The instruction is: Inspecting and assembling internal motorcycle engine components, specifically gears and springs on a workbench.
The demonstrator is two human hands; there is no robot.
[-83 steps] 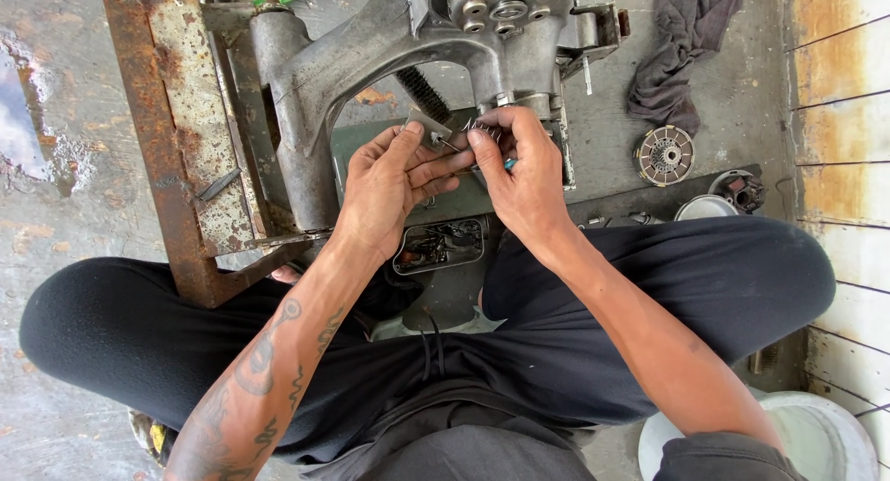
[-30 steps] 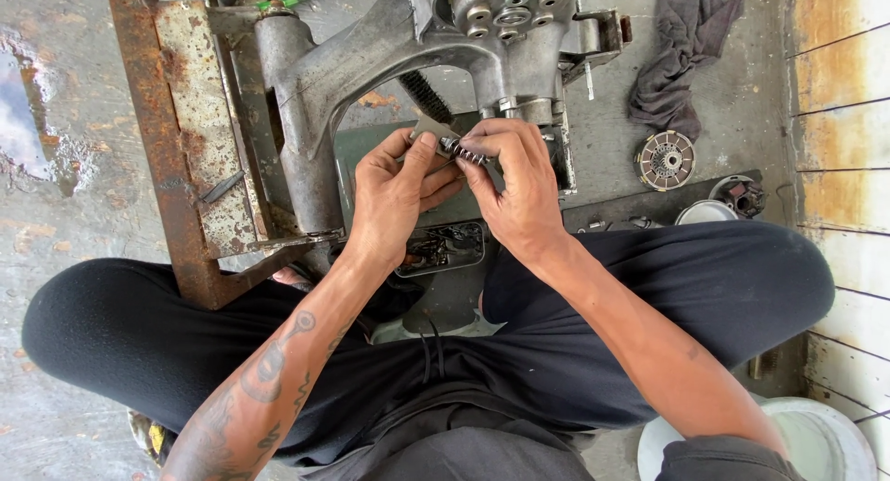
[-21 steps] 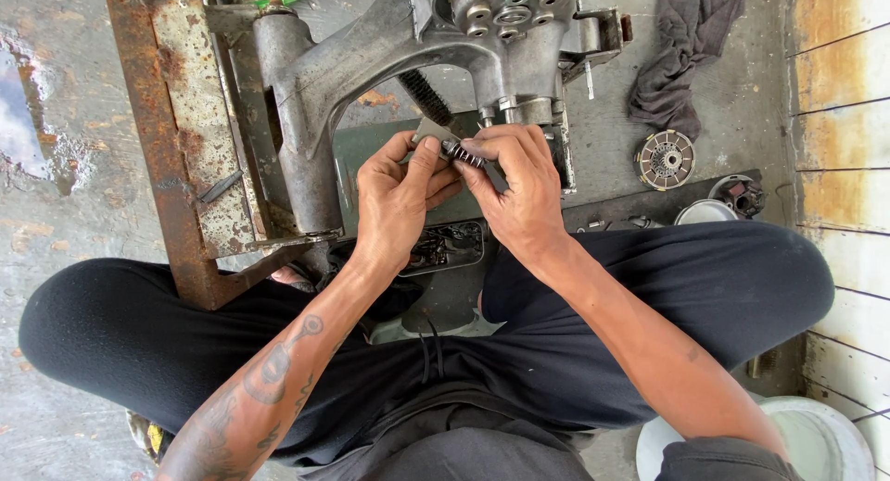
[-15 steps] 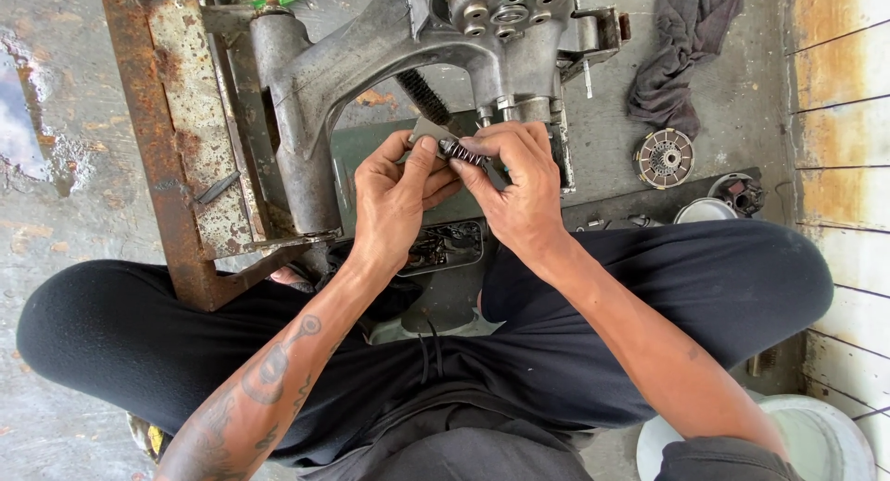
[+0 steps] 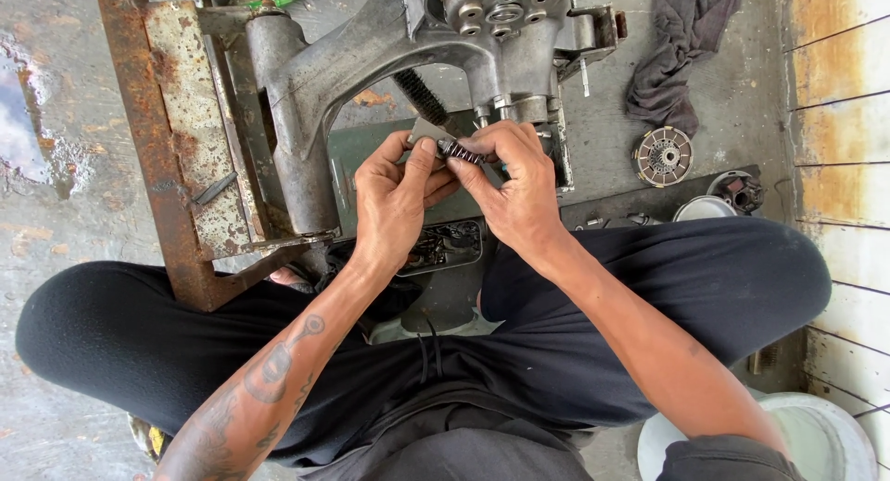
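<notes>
Both hands, left hand (image 5: 397, 196) and right hand (image 5: 515, 186), are pinching a small spring (image 5: 461, 152), its axis running from 10 to 4 o'clock.

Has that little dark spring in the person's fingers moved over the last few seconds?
Yes, slightly. The spring has risen a little toward the grey machine head; both hands still pinch it.

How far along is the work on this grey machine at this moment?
Done, by the look of it: parts are already off, a round finned metal disc and a small dark metal housing lie on the concrete floor. In hand: the left hand and right hand pinch a small dark ribbed metal part below the grey cast-metal machine body. Left: that part is not seated anywhere, and the loose pieces remain off.
</notes>
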